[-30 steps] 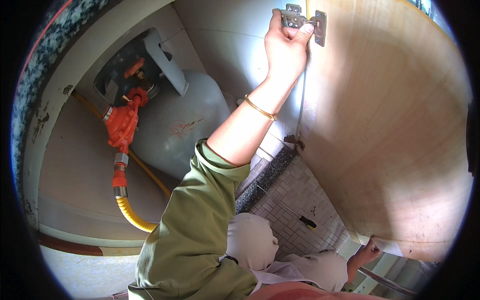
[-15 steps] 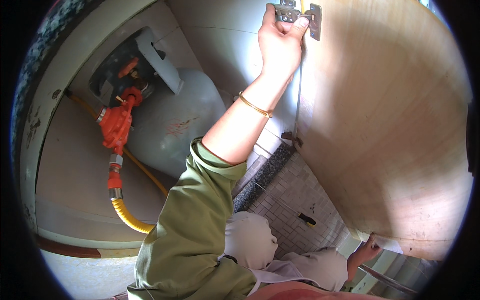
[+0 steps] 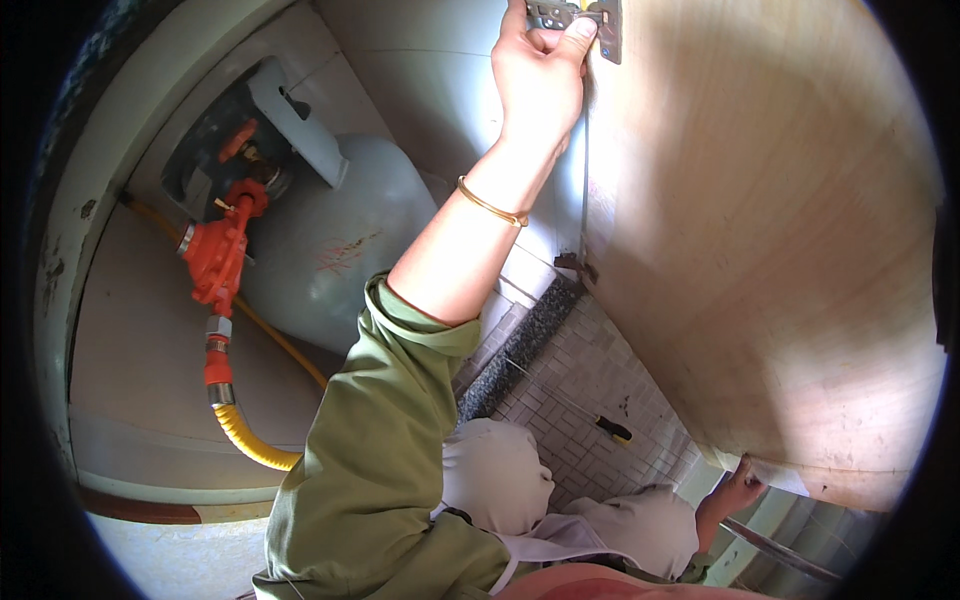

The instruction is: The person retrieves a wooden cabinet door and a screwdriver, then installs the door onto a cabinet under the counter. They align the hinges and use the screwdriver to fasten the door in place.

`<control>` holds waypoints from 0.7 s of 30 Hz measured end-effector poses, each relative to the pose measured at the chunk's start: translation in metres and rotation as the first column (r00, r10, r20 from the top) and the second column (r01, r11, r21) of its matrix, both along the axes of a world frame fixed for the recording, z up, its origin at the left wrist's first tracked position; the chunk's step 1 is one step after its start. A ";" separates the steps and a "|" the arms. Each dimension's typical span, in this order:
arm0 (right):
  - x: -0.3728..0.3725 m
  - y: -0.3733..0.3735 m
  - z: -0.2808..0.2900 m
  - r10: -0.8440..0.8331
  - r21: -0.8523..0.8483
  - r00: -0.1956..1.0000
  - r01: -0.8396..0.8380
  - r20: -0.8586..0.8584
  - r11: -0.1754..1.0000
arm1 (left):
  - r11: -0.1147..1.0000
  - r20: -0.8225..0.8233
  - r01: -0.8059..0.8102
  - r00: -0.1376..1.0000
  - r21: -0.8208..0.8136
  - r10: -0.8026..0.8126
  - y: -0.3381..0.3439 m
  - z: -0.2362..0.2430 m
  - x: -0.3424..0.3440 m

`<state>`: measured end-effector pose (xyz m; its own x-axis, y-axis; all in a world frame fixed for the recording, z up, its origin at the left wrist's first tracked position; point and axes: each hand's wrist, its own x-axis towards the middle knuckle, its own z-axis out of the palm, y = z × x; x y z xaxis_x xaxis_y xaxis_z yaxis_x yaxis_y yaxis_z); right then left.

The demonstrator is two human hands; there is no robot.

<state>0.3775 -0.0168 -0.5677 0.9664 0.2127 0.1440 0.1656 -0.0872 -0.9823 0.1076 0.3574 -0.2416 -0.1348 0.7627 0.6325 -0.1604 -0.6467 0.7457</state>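
Observation:
At the top, my left hand (image 3: 540,85) is closed on a metal cabinet hinge (image 3: 610,38), its thumb pressed on the hinge arm. The hinge's plate sits on the edge of a pale wooden cabinet door (image 3: 770,220), which stands swung out on the right. Low on the right, my right hand (image 3: 735,492) grips the door's near edge, its fingers partly hidden. A rusty lower hinge (image 3: 575,265) shows at the door's far bottom corner. My left forearm, with a gold bangle (image 3: 490,204) and rolled green sleeve, crosses the cabinet opening.
Inside the cabinet at left stands a grey gas cylinder (image 3: 340,230) with a red regulator (image 3: 215,260) and a yellow hose (image 3: 245,437). A screwdriver (image 3: 613,429) lies on the tiled floor below, beside a dark speckled stone strip (image 3: 520,350). My knees are at the bottom.
The view has shifted slightly, so the hinge and my left hand appear higher and further left. Both hands keep their hold on the hinge and the door.

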 end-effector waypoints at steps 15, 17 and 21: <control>-0.002 0.001 0.008 -0.005 -0.106 1.000 0.005 0.000 0.994 | 0.999 -0.008 0.009 1.000 0.032 -0.009 0.005 -0.002 -0.001; -0.003 0.003 0.004 0.015 0.062 1.000 -0.016 0.016 0.998 | 1.000 -0.004 0.004 1.000 0.028 -0.004 0.004 -0.003 0.000; -0.004 0.002 0.004 -0.021 0.010 1.000 0.021 -0.019 1.000 | 1.000 0.005 0.011 1.000 0.026 -0.011 0.004 -0.002 0.000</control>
<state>0.3735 -0.0152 -0.5639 0.9732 0.1912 0.1280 0.1455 -0.0805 -0.9861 0.1074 0.3611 -0.2433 -0.1297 0.7474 0.6516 -0.1719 -0.6641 0.7276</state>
